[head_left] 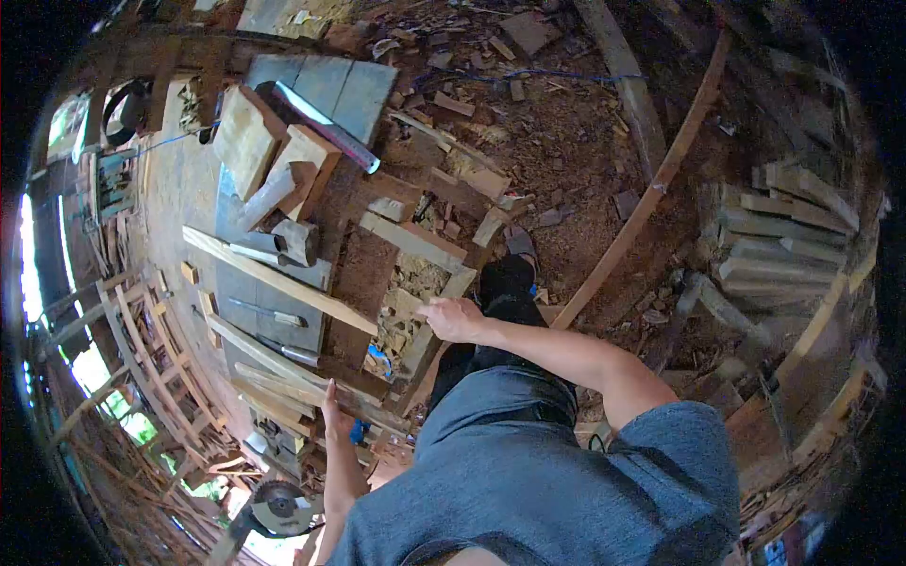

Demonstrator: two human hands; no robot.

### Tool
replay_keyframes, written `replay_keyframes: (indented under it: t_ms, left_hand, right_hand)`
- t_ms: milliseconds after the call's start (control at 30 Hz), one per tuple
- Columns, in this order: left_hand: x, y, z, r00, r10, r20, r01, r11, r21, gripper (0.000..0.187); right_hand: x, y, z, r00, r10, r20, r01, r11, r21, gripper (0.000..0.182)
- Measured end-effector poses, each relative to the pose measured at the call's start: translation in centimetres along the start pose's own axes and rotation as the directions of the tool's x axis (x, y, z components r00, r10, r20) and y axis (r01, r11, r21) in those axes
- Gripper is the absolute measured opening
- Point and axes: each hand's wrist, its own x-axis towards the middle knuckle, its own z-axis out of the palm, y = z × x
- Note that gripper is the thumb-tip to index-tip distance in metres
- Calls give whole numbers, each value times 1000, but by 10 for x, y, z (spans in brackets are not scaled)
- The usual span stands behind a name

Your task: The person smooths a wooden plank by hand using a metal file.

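Your right-hand fingers [436, 309] curl loosely, gripping nothing, just off the near end of the long wooden slat [278, 278] lying across the bench [269, 311]. Left hand [332, 407] rests flat-open on the bench's near edge. The slat looks light, stiff, splintery; grip it mid-length.

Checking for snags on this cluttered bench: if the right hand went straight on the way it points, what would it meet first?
Probably the long wooden strip lying aslant across the workbench: the right hand points left toward its near end. Depth is unclear, so it may pass above.
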Motion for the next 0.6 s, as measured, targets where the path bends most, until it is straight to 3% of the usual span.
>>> replay_keyframes:
  t_ms: [100, 233, 267, 367, 400, 533, 567, 600]
  left_hand:
    - [-39, 7, 27, 992, 126, 20, -127, 988, 82, 42]
    - [-25, -6, -20, 989, 147, 34, -140, 977, -158, 37]
    - [-23, -10, -31, 975, 220, -9, -220, 969, -109, 32]
    - [-88, 0, -3, 985, 171, -20, -171, 962, -212, 26]
    - [-84, -4, -17, 984, 172, -47, -178, 948, -264, 26]
    - [-49, -38, -93, 976, 197, 95, -168, 954, -247, 18]
    - [-79, -30, -85, 978, 210, 12, -204, 958, -202, 18]
    - [-73, -36, -106, 963, 218, 157, -182, 959, -219, 27]
  right_hand:
    - [5, -5, 8, 1000, -16, 26, 16, 1000, -23, 27]
    - [11, -16, 35, 994, -54, 96, 62, 995, -77, 26]
    - [13, -19, 43, 991, -77, 106, 86, 993, -81, 25]
    - [19, -44, 49, 952, -168, 256, 223, 954, -202, 24]
    - [18, -59, 52, 960, -166, 225, 215, 952, -216, 23]
    - [29, -107, 81, 956, -213, 201, 258, 937, -236, 31]
    - [38, -110, 97, 932, -335, 138, 356, 916, -184, 28]
    - [48, -122, 108, 895, -439, 77, 445, 875, -188, 23]
